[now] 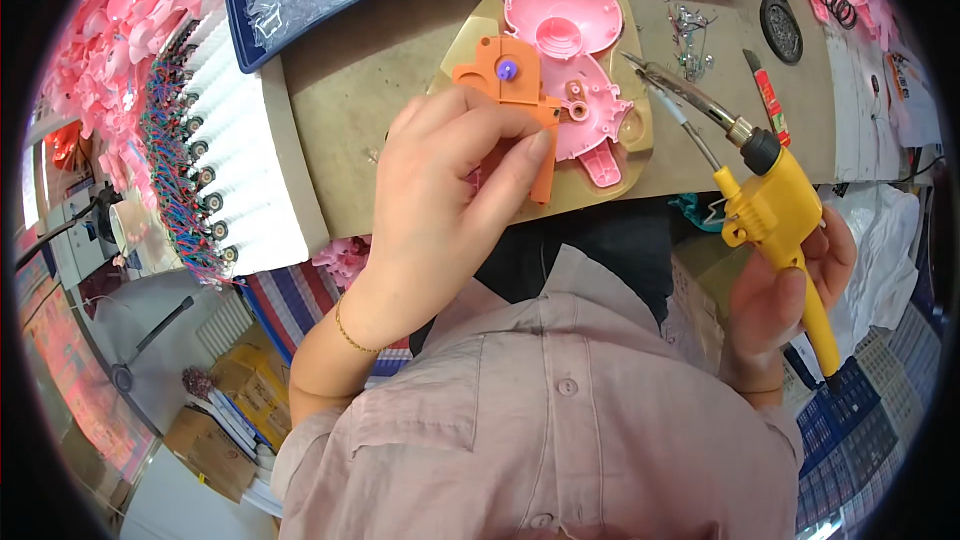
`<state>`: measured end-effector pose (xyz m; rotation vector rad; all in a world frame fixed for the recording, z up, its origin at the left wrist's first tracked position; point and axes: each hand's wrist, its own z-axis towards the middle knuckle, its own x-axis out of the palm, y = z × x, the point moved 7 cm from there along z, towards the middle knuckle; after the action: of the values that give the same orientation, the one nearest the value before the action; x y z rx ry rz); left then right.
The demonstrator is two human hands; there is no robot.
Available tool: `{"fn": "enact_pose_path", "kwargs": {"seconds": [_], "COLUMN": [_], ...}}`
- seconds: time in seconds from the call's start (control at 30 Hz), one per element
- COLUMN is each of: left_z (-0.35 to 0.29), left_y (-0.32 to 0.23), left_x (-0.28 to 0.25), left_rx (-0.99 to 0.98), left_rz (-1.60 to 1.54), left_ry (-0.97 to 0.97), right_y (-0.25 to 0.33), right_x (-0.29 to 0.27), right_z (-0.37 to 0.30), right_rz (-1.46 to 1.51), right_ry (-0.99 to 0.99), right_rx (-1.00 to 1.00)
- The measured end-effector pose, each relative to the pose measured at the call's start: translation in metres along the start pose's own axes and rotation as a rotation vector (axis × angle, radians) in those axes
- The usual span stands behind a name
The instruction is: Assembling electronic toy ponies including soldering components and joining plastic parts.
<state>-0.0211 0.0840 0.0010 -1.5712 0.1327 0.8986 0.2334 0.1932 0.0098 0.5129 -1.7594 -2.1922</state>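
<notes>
My left hand (430, 190) pinches the lower part of an orange plastic piece (519, 90) between thumb and fingers. A small purple knob (507, 70) sits on that piece. Beneath and beside it, a pink toy shell (598, 105) lies hollow side up in a tan moulded fixture (640, 155). Another pink half with a round recess (565, 10) is at the far end of the fixture. My right hand (835, 250) is closed around the handle of a yellow soldering gun (775, 205). Its metal tip and thin feed tube point left, close to the shell's right edge.
Blue trays (245, 35) of clear plastic pieces line the far edge. At left, a white rack (255, 160) carries small round wired parts (213, 202), with pink parts (120, 30) heaped beyond. Toward the right lie metal bits (692, 40), a red cutter knife (768, 100) and a black holder (781, 25).
</notes>
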Motion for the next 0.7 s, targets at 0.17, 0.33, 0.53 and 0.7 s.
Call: {"fn": "enact_pose_path", "kwargs": {"seconds": [0.17,0.33,0.53,0.7], "left_z": [0.003,0.003,0.004,0.005], "left_y": [-0.002,-0.003,-0.004,-0.004], "left_x": [0.001,0.001,0.002,0.002], "left_rx": [0.047,0.043,0.038,0.03], "left_rz": [0.016,-0.001,0.026,0.035], "left_ry": [-0.047,-0.073,-0.066,-0.074], "right_y": [-0.003,0.002,0.012,0.008], "right_x": [0.006,0.019,0.041,0.045], "right_z": [-0.009,-0.017,-0.008,-0.01], "right_rz": [0.213,0.216,0.131,0.127], "right_ry": [0.216,0.38,0.513,0.562], "right_rx": [-0.01,-0.153,-0.249,-0.083]}}
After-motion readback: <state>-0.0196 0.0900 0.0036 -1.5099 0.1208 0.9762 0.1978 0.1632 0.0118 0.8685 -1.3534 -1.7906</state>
